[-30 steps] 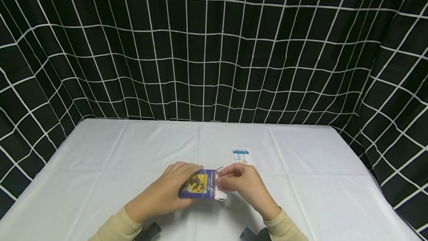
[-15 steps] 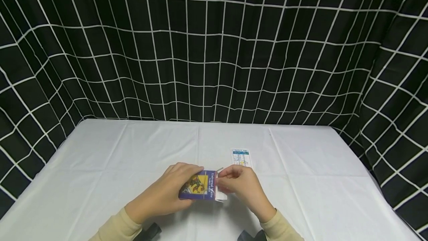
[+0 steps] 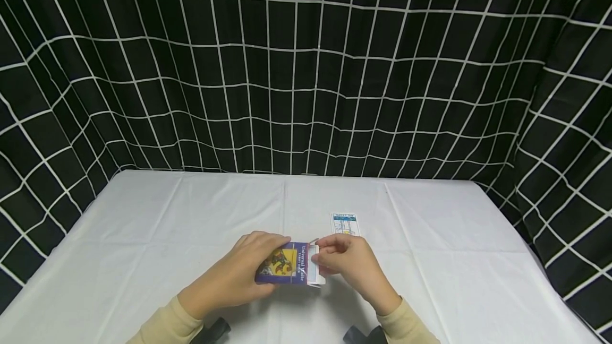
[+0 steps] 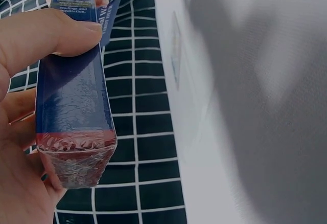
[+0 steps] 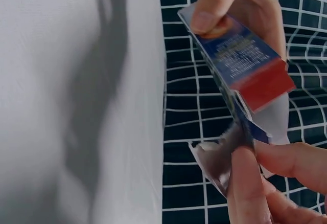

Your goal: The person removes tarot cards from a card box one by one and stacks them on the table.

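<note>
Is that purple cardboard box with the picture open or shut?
Open. The purple cardboard box has a red cardboard flap sticking out at the end nearest the right hand.

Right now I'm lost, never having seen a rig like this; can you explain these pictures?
There's no robot: a person is working bare-handed. The head view comes from a camera worn on the head, looking forward and down; the other two come from cameras worn on each wrist, so the table looks tipped sideways there. The left hand holds a blue tarot box. The right hand pinches at its open end; exactly which piece it grips is hard to make out. Just beyond, partly hidden by that hand, a printed card lies on the white-covered table.
</note>
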The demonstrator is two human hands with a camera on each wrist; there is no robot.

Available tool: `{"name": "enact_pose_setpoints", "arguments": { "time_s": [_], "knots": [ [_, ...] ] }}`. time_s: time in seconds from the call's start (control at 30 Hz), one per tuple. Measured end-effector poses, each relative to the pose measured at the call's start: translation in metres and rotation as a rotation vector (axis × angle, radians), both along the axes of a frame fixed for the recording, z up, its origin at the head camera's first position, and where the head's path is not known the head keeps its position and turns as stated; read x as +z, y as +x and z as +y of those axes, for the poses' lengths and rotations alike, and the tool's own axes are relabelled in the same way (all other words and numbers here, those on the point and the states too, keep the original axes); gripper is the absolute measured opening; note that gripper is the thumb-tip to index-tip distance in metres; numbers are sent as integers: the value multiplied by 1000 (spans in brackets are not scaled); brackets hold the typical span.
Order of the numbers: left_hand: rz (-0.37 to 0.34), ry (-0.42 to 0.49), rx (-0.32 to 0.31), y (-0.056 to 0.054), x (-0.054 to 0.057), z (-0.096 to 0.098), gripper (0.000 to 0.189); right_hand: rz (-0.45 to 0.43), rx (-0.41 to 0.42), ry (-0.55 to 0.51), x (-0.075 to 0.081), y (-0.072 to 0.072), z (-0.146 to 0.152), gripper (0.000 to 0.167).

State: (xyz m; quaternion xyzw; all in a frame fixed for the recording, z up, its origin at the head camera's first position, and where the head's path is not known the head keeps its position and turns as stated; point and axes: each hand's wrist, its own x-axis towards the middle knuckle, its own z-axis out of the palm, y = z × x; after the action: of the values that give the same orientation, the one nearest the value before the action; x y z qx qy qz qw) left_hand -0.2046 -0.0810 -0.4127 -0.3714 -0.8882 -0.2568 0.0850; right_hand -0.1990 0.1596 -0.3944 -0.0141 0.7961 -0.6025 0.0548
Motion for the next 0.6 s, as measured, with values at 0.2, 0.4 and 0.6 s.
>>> {"name": "enact_pose_setpoints", "arguments": {
  "time_s": [0.2, 0.4, 0.6],
  "knots": [
    [5, 0, 3, 0, 0, -1, 77, 18, 43, 29, 5, 0, 6, 34],
    [0, -8, 4, -1, 2, 0, 76, 10, 44, 28, 7, -1, 8, 33],
    [-8, -6, 2, 0, 3, 0, 76, 21, 54, 30, 6, -2, 8, 28]
  ]
}}
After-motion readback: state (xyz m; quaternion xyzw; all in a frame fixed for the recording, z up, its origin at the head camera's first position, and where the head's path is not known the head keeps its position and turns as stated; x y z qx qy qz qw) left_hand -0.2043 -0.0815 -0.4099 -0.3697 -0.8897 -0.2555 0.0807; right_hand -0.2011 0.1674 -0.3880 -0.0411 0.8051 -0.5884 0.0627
